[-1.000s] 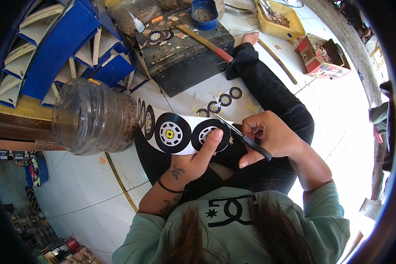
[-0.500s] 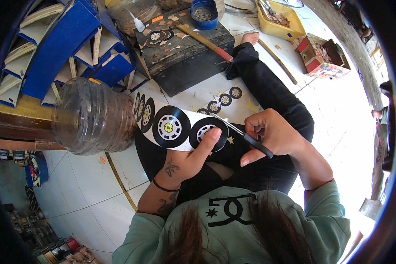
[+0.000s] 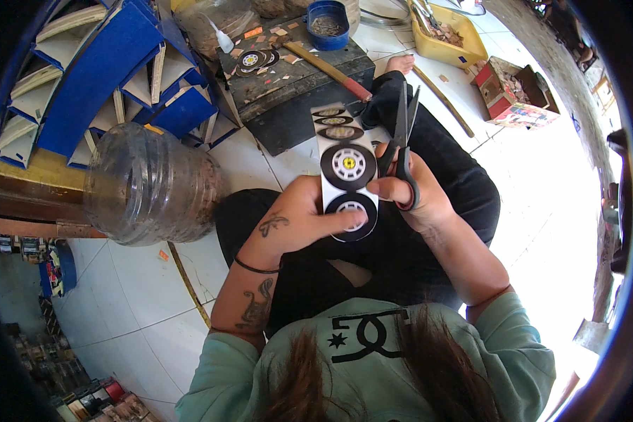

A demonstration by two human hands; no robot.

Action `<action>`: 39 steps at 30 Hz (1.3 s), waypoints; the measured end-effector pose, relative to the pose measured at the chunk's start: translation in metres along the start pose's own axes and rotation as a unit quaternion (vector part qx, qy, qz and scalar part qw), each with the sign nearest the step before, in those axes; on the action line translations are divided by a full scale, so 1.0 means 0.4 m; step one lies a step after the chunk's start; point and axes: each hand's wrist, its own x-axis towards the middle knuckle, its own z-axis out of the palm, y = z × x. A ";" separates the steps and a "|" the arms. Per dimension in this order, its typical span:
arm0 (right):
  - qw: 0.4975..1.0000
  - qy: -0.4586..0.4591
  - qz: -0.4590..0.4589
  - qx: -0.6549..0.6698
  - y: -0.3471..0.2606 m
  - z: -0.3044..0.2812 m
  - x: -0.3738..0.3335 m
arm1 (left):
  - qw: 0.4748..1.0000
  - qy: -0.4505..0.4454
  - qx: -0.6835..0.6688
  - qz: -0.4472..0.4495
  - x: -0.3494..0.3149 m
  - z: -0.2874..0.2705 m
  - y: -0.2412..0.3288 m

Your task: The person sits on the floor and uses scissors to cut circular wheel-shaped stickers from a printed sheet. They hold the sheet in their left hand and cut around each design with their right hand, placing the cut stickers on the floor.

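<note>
White tiled floor, left hand pinching wheel strip, right hand gripping scissors.

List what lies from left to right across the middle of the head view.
Clear plastic jug → left hand → paper strip of printed wheels → scissors in the right hand.

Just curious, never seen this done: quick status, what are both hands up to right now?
Left hand holds paper strip of printed wheels upright. Right hand grips black scissors, blades beside strip's right edge. Nothing in the way.
</note>
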 end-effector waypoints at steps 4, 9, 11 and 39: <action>0.993 0.109 -0.032 -0.014 0.028 0.013 0.012 | 0.953 0.183 -0.225 0.091 -0.010 0.068 -0.047; 0.991 0.089 -0.058 -0.086 0.046 0.004 -0.001 | 0.965 0.241 -0.097 0.048 -0.025 0.096 -0.071; 0.985 0.038 -0.037 -0.167 0.040 -0.016 -0.021 | 0.952 0.292 -0.062 0.068 -0.028 0.091 -0.064; 0.969 -0.086 0.045 -0.226 0.059 0.000 -0.072 | 0.907 0.361 0.045 0.212 -0.040 0.094 -0.048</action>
